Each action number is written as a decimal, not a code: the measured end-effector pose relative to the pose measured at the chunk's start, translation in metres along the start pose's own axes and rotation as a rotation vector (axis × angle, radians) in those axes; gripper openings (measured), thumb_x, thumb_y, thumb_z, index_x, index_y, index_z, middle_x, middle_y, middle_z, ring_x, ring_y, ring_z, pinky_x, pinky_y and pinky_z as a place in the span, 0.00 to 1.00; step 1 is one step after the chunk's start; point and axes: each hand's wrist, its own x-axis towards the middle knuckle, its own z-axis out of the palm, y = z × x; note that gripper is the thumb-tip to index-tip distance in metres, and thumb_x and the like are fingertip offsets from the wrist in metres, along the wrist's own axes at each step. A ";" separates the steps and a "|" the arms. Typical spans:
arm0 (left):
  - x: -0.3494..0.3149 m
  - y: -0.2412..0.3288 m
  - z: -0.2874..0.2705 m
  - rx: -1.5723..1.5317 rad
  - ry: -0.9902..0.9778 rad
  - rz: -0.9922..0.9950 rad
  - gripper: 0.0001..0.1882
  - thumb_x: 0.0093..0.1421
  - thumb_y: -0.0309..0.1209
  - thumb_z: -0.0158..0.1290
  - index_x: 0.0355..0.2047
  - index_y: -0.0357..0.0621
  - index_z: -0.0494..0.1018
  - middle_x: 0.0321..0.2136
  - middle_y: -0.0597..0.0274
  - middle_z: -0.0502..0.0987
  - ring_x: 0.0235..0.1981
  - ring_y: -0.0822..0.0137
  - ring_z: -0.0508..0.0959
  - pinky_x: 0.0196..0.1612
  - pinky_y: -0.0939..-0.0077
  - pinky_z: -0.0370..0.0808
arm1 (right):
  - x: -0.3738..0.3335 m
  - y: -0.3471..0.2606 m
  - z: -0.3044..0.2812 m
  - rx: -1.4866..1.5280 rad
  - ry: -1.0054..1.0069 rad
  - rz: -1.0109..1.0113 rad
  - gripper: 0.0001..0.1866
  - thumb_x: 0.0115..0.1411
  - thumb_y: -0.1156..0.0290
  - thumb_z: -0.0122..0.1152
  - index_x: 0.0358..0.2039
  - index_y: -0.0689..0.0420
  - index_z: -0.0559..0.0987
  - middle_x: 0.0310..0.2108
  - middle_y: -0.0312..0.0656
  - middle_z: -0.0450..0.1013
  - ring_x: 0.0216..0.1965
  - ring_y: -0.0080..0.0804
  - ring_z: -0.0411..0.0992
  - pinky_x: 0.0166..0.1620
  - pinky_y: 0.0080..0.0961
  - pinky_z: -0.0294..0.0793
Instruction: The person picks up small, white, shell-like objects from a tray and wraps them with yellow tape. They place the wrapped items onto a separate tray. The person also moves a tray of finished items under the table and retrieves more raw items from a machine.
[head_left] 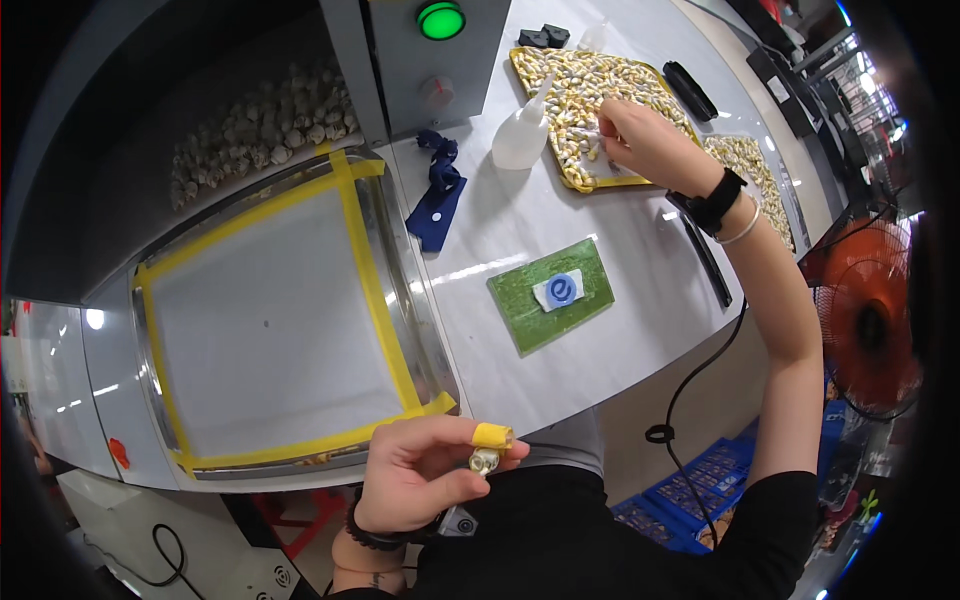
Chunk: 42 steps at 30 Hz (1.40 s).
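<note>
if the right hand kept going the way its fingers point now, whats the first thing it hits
The right hand points left over the yellow tray of small pieces; past the tray's edge, the white squeeze bottle looks first in line, though depth is unclear.

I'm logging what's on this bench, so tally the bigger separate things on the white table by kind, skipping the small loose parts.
Yellow trays of small parts: 2
White squeeze bottle: 1
Green mat: 1
Blue cloth strip: 1
Black bar-shaped things: 2
Total: 7
</note>
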 end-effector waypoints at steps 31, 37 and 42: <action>0.021 -0.013 -0.001 -0.336 0.035 -0.185 0.21 0.51 0.40 0.61 0.33 0.33 0.68 0.25 0.52 0.76 0.29 0.62 0.79 0.36 0.63 0.78 | -0.074 -0.117 0.004 0.225 0.086 -0.358 0.09 0.42 0.82 0.63 0.27 0.59 0.78 0.23 0.39 0.69 0.24 0.33 0.69 0.27 0.26 0.69; 0.026 -0.015 -0.001 -0.478 -0.086 -0.345 0.21 0.56 0.41 0.56 0.34 0.31 0.68 0.25 0.54 0.75 0.28 0.66 0.78 0.36 0.65 0.78 | -0.071 -0.154 -0.026 0.722 0.210 -0.346 0.07 0.40 0.82 0.66 0.23 0.60 0.79 0.22 0.40 0.73 0.20 0.30 0.71 0.24 0.22 0.70; 0.029 -0.016 -0.003 -0.494 -0.158 -0.440 0.20 0.58 0.42 0.54 0.34 0.34 0.66 0.26 0.55 0.75 0.27 0.65 0.77 0.35 0.67 0.77 | -0.064 -0.163 -0.014 0.757 0.330 -0.545 0.07 0.42 0.80 0.64 0.26 0.60 0.81 0.22 0.39 0.73 0.20 0.29 0.71 0.23 0.19 0.71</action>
